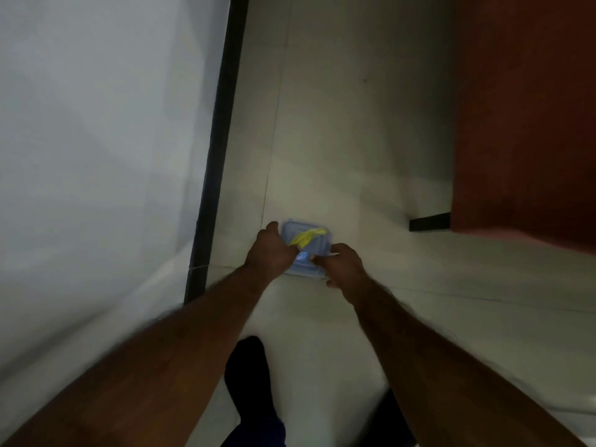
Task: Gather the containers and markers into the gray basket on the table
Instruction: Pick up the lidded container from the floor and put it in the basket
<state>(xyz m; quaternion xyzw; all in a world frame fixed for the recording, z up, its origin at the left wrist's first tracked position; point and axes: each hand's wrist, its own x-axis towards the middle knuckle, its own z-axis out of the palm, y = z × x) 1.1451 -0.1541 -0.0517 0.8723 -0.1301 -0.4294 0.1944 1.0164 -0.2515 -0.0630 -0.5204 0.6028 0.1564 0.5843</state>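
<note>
Blue container (317, 245) carried low over pale floor (322, 140), yellow markers (304, 237) lying on its lid. Left hand (271, 251) curled round the nine o'clock edge, right hand (343, 264) round the four o'clock corner. Blurred frame; red-brown furniture (525, 117) at two o'clock.

Translucent blue plastic container (308, 246) above smooth, pale tiled floor (322, 140).

Both arms outstretched, left hand (270, 250) and right hand (342, 265) gripping

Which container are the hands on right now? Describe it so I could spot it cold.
Follow the black vertical strip down to the pale tiled floor. There the left hand and right hand grip a square blue lidded container, the only blue thing, with yellow items on top.
</note>
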